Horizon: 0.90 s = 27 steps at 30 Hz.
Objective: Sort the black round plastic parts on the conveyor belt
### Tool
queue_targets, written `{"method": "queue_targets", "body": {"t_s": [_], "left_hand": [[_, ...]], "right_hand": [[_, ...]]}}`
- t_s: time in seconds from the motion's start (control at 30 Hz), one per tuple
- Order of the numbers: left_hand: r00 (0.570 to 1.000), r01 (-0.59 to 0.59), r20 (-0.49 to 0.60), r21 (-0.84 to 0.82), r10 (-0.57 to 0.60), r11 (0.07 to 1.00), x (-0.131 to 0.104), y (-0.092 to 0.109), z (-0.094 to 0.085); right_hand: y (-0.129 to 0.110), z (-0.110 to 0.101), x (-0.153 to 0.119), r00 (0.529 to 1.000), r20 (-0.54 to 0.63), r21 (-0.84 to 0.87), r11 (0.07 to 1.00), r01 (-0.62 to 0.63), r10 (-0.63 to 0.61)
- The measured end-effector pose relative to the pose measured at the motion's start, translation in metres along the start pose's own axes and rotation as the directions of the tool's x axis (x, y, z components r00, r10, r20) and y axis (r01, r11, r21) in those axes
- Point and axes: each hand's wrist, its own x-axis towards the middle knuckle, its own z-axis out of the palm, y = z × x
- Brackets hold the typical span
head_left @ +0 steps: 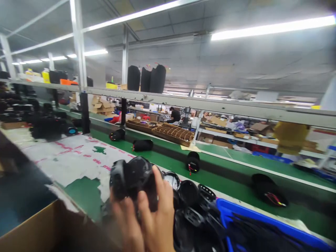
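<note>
- One hand shows at the bottom middle of the view, fingers spread and curled onto a black rounded part, which it holds up just above the bench; blur makes it unclear which hand this is, and no second hand can be made out apart from it.
- Three fingers can be counted lying against the part's near side; the thumb is not to be seen.
- The black rounded part sits at the near edge of the bench, left of a heap of black round pieces; about four of these can be told apart, the rest too blurred to count.
- One blue bin stands just right of the heap, its contents dark and unclear.
- One cardboard box shows its brown rim at the lower left corner.
- On the green conveyor belt lie five black items, well apart: two at the left, and, one in the middle, one at the right, and one by the post with a blue ring.
- Two brown slotted trays rest beyond the belt.
- Three tall black cylinders stand on the upper shelf.
- One person in dark clothes works far off behind the trays.
</note>
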Motion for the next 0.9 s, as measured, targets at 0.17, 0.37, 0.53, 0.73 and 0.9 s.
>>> {"method": "queue_targets", "body": {"t_s": [0.17,0.37,0.53,0.73,0.9], "left_hand": [[0.987,0.061,0.162,-0.253,-0.02,0.965,0.002,0.02,0.057],[0.999,-0.014,0.046,-0.193,0.023,0.981,0.012,0.008,0.093],[0.983,-0.141,-0.138,-0.149,0.121,0.979,0.017,0.0,0.102],[0.955,-0.208,-0.229,-0.058,0.19,0.976,0.024,0.002,0.102],[0.94,-0.241,-0.24,0.041,0.243,0.97,0.03,0.007,0.1]], "right_hand": [[0.049,-0.041,0.027,0.961,-0.13,0.114,0.966,-0.231,0.245],[0.06,-0.044,0.044,0.935,-0.054,0.046,0.937,-0.347,0.35],[0.049,-0.057,0.05,0.915,0.071,-0.053,0.918,-0.394,0.397],[0.035,-0.099,0.075,0.875,0.273,-0.214,0.912,-0.35,0.4],[0.016,-0.133,0.078,0.863,0.306,-0.359,0.888,-0.286,0.402]]}}
